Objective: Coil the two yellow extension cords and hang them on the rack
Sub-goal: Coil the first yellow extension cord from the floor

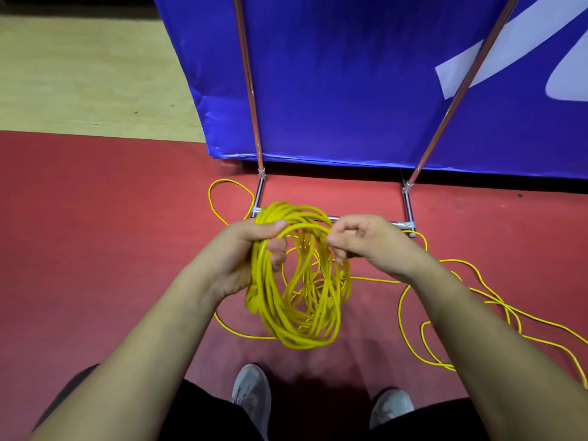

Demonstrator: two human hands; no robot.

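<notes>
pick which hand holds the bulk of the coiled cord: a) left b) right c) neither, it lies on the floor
a: the left hand grips the coil at its top and holds it off the floor, while the right hand only pinches its edge.

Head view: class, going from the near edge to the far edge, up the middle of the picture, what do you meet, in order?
Nearest first: shoes → yellow coil → rack base → blue banner.
</notes>
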